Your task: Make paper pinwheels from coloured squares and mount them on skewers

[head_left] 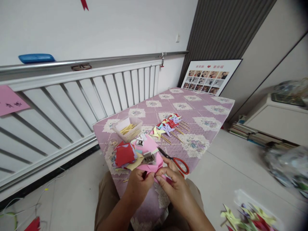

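A pink paper pinwheel (157, 164) is held between my two hands over the near end of the table. My left hand (141, 183) pinches its left side, thumb against the fingers. At its centre, the thumb and fingertips of my right hand (173, 179) close together on the paper; any small part between them is hidden. Just beyond lies an open small box of metal pins (148, 158). Scissors with red handles (176, 162) rest right of the pinwheel. To the left sits a stack of red paper squares (124, 154), with yellow and lilac sheets beneath.
A plastic box (127, 127) holds thin wooden sticks. Finished pinwheels on sticks (167, 126) lie mid-table on the flowered tablecloth (183, 106). More pinwheels (247, 218) sit low at the right. A white radiator (115, 89) runs along the left wall.
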`<state>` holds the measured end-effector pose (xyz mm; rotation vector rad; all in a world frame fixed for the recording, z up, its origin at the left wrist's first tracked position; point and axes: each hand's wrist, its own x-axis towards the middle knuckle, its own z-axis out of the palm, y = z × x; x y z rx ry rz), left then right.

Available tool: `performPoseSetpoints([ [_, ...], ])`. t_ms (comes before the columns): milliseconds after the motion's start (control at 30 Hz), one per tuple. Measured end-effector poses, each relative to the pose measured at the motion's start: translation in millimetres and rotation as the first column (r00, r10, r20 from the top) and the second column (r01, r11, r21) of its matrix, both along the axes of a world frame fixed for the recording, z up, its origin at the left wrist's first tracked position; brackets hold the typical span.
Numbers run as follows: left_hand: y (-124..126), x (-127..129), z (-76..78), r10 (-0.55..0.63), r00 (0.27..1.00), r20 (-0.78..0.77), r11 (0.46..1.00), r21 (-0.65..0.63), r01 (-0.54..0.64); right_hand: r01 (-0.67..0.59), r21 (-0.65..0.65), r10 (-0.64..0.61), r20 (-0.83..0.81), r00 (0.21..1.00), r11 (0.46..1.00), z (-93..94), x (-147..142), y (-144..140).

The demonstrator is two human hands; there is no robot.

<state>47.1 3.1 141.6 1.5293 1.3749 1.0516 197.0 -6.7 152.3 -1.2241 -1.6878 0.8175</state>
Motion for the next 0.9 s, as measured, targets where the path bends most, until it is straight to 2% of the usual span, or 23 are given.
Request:
performPoseSetpoints([
  [200,-1,-2,6.3,-0.015,1.000,-0.004,0.999,-0.028,0.015,-0.025,-0.041,0.023,-0.054,0.998,0.999,-1.2,0,1],
  [533,-2,-4,7.8,-0.036,0.999,-0.017,0.999,-0.028,0.035,-0.058,-0.129,0.040,-0.139,0.990,0.990,4.0,-1,1],
  [700,-2,-3,8.1,-0.042,0.999,0.014,0.999,-0.002,0.042,-0.069,-0.173,0.022,-0.259,0.966,0.983,-8.5,-1,4],
  [900,-2,-1,11.4,-0.029,1.000,-0.012,0.999,-0.037,0.028,-0.080,-0.210,-0.029,-0.468,0.884,0.974,-23.0,-4,9],
])
